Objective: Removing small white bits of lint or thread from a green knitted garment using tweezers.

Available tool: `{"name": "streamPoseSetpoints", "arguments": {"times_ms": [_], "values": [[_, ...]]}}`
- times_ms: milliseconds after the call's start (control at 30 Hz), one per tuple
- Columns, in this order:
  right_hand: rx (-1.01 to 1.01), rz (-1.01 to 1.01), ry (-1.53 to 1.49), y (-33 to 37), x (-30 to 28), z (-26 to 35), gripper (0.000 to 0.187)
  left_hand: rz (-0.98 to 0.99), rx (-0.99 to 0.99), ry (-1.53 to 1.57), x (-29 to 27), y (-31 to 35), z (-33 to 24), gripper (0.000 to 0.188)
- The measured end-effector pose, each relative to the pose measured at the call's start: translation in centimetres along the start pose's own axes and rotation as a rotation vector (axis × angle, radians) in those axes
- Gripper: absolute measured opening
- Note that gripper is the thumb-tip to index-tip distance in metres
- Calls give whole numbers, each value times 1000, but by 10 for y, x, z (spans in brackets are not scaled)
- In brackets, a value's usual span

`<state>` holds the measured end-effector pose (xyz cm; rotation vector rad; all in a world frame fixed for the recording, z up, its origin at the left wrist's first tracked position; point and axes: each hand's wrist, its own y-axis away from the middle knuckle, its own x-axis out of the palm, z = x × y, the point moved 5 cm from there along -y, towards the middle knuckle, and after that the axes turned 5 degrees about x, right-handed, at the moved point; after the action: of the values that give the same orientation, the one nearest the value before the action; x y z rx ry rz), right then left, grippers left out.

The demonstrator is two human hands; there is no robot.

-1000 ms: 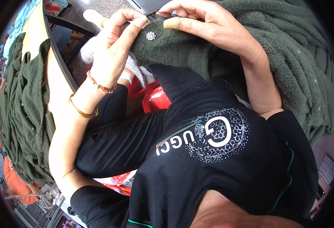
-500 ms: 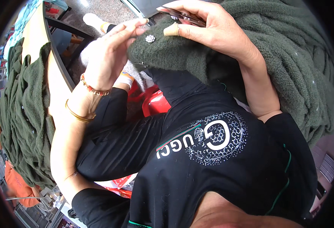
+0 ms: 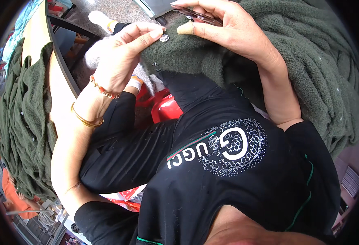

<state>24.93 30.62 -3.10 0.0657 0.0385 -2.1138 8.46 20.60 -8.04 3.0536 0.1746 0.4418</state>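
Note:
A fuzzy dark green knit garment [image 3: 196, 55] lies over my lap and spreads to the right. My left hand [image 3: 120, 61], with a beaded bracelet and a gold bangle at its wrist, pinches the garment's edge between thumb and fingers. Right by those fingertips sits a sparkly round button [image 3: 164, 38] on the knit. My right hand [image 3: 238, 34] is closed around dark metal thread snips [image 3: 200, 18], their tips pointing left. A tan finger cot [image 3: 185, 27] covers its thumb. Another sparkly button shows partly beneath the snips.
More green knitwear [image 3: 22, 122] is heaped on a pale wooden table [image 3: 59, 102] at the left. A dark table frame [image 3: 67, 61] stands beside it. Something shiny and red [image 3: 167, 109] shows between my legs. A person in orange [image 3: 14, 196] is at the lower left.
My left hand's fingers were stretched out; now they have bent and pinch the knit beside the button. My right hand with the snips has barely moved.

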Motion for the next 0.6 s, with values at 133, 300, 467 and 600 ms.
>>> {"name": "streamPoseSetpoints", "arguments": {"times_ms": [133, 300, 467, 600], "values": [[-59, 14, -161, -1, 1, -4, 43, -27, -60, 24, -4, -1, 3, 15], [12, 58, 170, 2, -4, 7, 40, -124, 341, -377, -6, 0, -22, 13], [-14, 55, 271, 4, -5, 16, 38, -113, 453, -372, 9, 4, -37, 13], [-67, 67, 340, 5, -7, 24, 36, -86, 471, -376, 17, 7, -42, 12]]}}
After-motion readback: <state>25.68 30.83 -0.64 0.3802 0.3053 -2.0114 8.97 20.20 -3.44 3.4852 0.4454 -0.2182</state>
